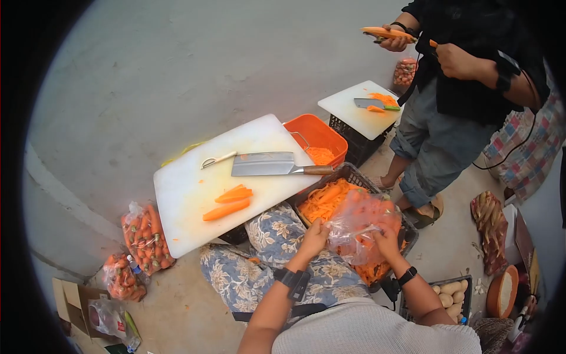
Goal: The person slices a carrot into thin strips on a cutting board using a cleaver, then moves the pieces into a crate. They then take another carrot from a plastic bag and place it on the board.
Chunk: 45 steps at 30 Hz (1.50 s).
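Note:
Over a black crate [411,237] of carrot peelings [324,200], a clear plastic bag [351,236] is held between my two hands, and orange carrots show through it. My left hand [316,237] pinches the bag's near left edge. On the other side, my right hand [387,243] grips the bag's gathered edge, fingers closed on the film. Left of the crate, a white cutting board [188,177] bears a cleaver [263,164] with a wooden handle, a peeler [218,159] and peeled carrot pieces [227,210].
An orange bucket [330,133] with shredded carrot stands behind the crate. A person [454,76] peels a carrot beside a second board [354,112] with a knife. Bagged carrots [146,239] lie at left; a crate of potatoes [453,297] stands at lower right.

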### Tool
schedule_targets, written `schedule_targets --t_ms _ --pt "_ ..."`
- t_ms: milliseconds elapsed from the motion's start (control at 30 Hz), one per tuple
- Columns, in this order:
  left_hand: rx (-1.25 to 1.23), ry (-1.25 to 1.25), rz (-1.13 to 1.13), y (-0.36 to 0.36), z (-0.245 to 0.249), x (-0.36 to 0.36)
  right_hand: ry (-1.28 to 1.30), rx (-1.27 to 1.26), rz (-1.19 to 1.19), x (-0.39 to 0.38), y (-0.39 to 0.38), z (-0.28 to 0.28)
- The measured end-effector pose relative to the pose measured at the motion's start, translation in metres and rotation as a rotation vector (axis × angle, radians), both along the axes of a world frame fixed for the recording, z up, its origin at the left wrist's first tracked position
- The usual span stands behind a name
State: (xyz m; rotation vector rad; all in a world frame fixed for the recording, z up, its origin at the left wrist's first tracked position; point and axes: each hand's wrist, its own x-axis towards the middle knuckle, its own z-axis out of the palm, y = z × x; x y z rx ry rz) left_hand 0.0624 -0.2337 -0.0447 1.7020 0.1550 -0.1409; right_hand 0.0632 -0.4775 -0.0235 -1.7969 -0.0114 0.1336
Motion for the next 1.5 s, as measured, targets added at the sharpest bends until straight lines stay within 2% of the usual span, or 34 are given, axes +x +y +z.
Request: schedule_targets --t_ms 100,133,200,300,333,400,433,500,533,567,600,633,700,800,833,867,900,967,1000,1033,1067,1100,1133,1167,1200,1267,1300,1333,1367,1400,1467,1500 --pt "-0.105 -0.091 -0.061 -0.022 0.015 0.010 -0.061 -0.085 -0.106 0.011 -0.015 0.015" --pt "-0.110 -0.092 -0.067 -0.028 0.024 0.018 -0.121 0.045 -0.234 0.016 -0.019 0.019" --pt "-0.114 -0.352 -0.131 -0.034 0.039 0.035 -0.186 0.230 -0.419 0.026 -0.028 0.033" --pt "-0.111 -0.320 -0.117 -0.037 0.073 0.058 -0.288 0.425 -0.644 0.041 -0.057 0.068" --pt "-0.110 -0.315 -0.128 -0.038 0.086 0.061 -0.346 0.541 -0.657 0.046 -0.069 0.077" --pt "-0.227 -0.281 -0.201 -0.040 0.121 0.070 -0.404 0.584 -0.708 0.059 -0.104 0.071" --pt "-0.188 -0.347 -0.262 -0.044 0.132 0.071 -0.403 0.584 -0.718 0.066 -0.122 0.068" --pt "-0.155 -0.319 -0.293 -0.047 0.159 0.066 -0.409 0.587 -0.623 0.074 -0.148 0.064" --pt "-0.122 -0.295 -0.317 -0.046 0.164 0.063 -0.385 0.579 -0.641 0.077 -0.152 0.061" --pt "-0.157 -0.296 -0.264 -0.043 0.138 0.073 -0.283 0.447 -0.680 0.083 -0.150 0.067" --pt "-0.154 -0.097 -0.277 -0.036 0.145 0.067 -0.191 0.317 -0.709 0.084 -0.151 0.069" --pt "-0.125 -0.142 -0.283 -0.035 0.136 0.062 -0.188 0.317 -0.717 0.084 -0.161 0.052" --pt "-0.092 -0.187 -0.299 -0.031 0.116 0.048 -0.169 0.116 -0.843 0.090 -0.186 -0.002" --pt "-0.104 -0.288 -0.302 -0.019 0.109 0.033 -0.219 -0.032 -0.924 0.077 -0.183 -0.013" --pt "0.069 -0.241 -0.303 -0.009 0.113 0.028 -0.192 -0.225 -0.822 0.067 -0.188 -0.010" --pt "0.243 -0.195 -0.302 -0.005 0.118 0.021 -0.232 -0.323 -0.784 0.050 -0.173 0.020" --pt "0.245 -0.199 -0.303 -0.004 0.120 0.013 -0.275 -0.418 -0.744 0.029 -0.143 0.068" --pt "0.622 -0.233 -0.247 -0.001 0.130 0.006 -0.547 -0.613 -0.752 -0.004 -0.106 0.138" --pt "0.632 -0.237 -0.244 -0.002 0.140 0.005 -0.733 -0.721 -0.715 -0.017 -0.082 0.173" --pt "0.766 -0.475 -0.165 -0.009 0.150 -0.001 -0.908 -0.833 -0.671 -0.032 -0.061 0.201" --pt "0.892 -0.719 -0.085 -0.017 0.159 -0.005 -0.881 -0.789 -0.397 -0.045 -0.045 0.223" --pt "0.886 -0.827 -0.034 -0.025 0.168 -0.004 -0.847 -0.737 -0.128 -0.053 -0.033 0.234" --pt "0.886 -0.831 -0.040 -0.032 0.168 -0.002 -0.780 -0.627 0.152 -0.051 -0.026 0.231" --pt "0.750 -0.818 -0.158 -0.038 0.165 0.000 -0.704 -0.510 0.427 -0.047 -0.021 0.226" --pt "0.613 -0.800 -0.274 -0.046 0.164 0.000 -0.706 -0.512 0.421 -0.044 -0.012 0.221" --pt "0.575 -0.826 -0.305 -0.062 0.159 -0.004 -0.456 -0.716 0.608 -0.034 0.001 0.208" --pt "0.720 -0.751 -0.436 -0.065 0.149 -0.006 -0.460 -0.720 0.608 -0.030 0.002 0.199" --pt "0.863 -0.671 -0.565 -0.067 0.138 -0.007 -0.384 -1.003 0.610 -0.027 0.003 0.188" --pt "0.864 -0.677 -0.558 -0.069 0.126 -0.010 -0.302 -1.286 0.600 -0.022 0.003 0.175" --pt "0.923 -0.648 -0.508 -0.070 0.112 -0.014 -0.310 -1.289 0.598 -0.018 0.001 0.155" --pt "0.979 -0.620 -0.441 -0.070 0.096 -0.011 -0.056 -1.507 0.523 -0.005 -0.018 0.108" --pt "0.983 -0.585 -0.384 -0.069 0.089 -0.010 -0.059 -1.512 0.533 0.004 -0.031 0.083"
